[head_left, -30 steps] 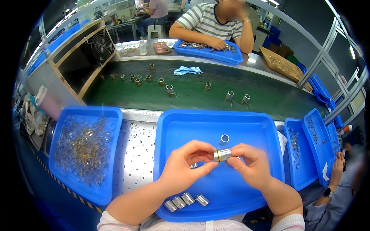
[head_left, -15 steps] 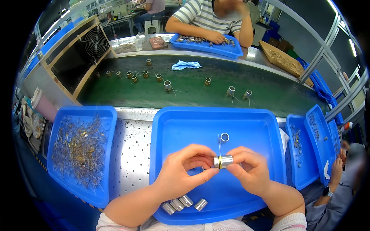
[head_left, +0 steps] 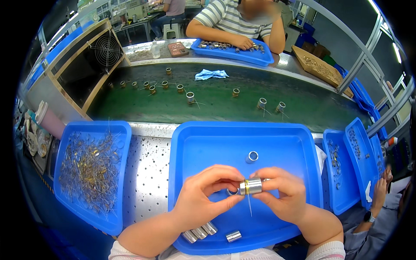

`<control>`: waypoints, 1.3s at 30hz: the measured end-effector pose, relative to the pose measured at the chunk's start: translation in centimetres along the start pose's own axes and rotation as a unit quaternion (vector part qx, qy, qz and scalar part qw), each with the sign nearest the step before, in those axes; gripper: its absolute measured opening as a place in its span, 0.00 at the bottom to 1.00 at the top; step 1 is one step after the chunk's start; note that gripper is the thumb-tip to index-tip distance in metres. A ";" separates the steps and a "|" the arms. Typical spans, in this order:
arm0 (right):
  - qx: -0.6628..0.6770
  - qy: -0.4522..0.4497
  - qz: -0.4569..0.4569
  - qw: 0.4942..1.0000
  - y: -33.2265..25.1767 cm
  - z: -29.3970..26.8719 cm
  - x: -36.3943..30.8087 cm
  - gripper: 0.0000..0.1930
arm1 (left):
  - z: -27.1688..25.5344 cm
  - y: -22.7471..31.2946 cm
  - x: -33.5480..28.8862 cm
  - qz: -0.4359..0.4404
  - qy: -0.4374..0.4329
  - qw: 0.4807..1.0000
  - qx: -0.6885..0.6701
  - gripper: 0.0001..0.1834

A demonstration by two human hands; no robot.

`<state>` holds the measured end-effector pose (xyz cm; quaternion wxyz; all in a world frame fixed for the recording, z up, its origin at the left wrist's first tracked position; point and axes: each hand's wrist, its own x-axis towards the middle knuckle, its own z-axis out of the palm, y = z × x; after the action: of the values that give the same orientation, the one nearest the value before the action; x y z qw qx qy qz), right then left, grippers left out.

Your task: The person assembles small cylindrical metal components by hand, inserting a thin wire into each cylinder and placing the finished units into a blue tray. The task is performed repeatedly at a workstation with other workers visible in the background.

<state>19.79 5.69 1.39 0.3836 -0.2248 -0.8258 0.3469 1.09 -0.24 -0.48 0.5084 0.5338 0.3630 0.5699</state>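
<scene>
Between my two hands, over the large blue tray [head_left: 242, 130], is a silver metal cylinder [head_left: 255, 185] with a yellow band at its left end and a thin wire hanging down from it. My left hand [head_left: 210, 188] pinches the banded end between thumb and fingers. Gripping the plain right end is my right hand [head_left: 281, 188], also closed. One hollow metal cylinder [head_left: 251, 157] stands upright behind my hands in the tray. A second ring-shaped piece [head_left: 232, 191] shows partly behind my left fingers. Several silver cylinders [head_left: 199, 232] lie near my left forearm, with a single cylinder [head_left: 233, 236] to their right.
To the left, a blue tray [head_left: 125, 134] holds a tangle of thin wire pieces. Beyond my tray runs a green conveyor belt [head_left: 143, 106] carrying several wired cylinders and a blue cloth [head_left: 211, 75]. More blue trays [head_left: 346, 201] stand at right, near a co-worker's hands. Another person sits across.
The cylinder in my hands has turned: its wire stood upward and now hangs downward. The lone cylinder near the tray's front edge has rolled to a flatter angle. Belt pieces sit slightly farther right.
</scene>
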 end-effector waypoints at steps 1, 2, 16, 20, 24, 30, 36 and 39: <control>0.000 -0.002 -0.012 1.000 0.1 0.0 0.0 0.10 | 0.0 0.1 0.0 -0.041 -0.002 0.998 -0.047 0.19; -0.002 -0.004 -0.023 1.000 0.2 0.0 -0.1 0.10 | 0.0 0.2 0.0 -0.082 -0.005 0.992 -0.095 0.19; 0.007 -0.046 -0.093 0.995 0.0 0.5 -0.6 0.09 | 0.2 0.0 -0.4 -0.102 -0.017 0.984 -0.148 0.18; -0.007 -0.055 -0.088 0.995 -0.2 0.4 -0.5 0.08 | 0.3 0.0 -0.5 -0.104 -0.006 0.982 -0.160 0.18; 0.013 -0.050 -0.098 0.994 0.4 0.5 -0.5 0.07 | 0.4 0.0 -0.5 -0.101 0.004 0.982 -0.161 0.19; 0.000 -0.010 -0.102 0.995 0.4 0.8 -0.5 0.08 | 0.3 0.2 -0.4 -0.120 0.005 0.978 -0.171 0.18; -0.012 -0.030 -0.091 0.995 -0.3 0.4 0.0 0.07 | 0.1 0.5 -0.4 -0.132 -0.001 0.976 -0.175 0.19; -0.001 -0.029 -0.081 0.996 -0.2 0.5 -0.2 0.07 | 0.0 0.3 -0.4 -0.124 0.001 0.978 -0.167 0.19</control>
<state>19.54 5.21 1.19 0.3864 -0.1474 -0.8525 0.3196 1.03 -0.70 -0.31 0.6568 0.3911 0.3265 0.5559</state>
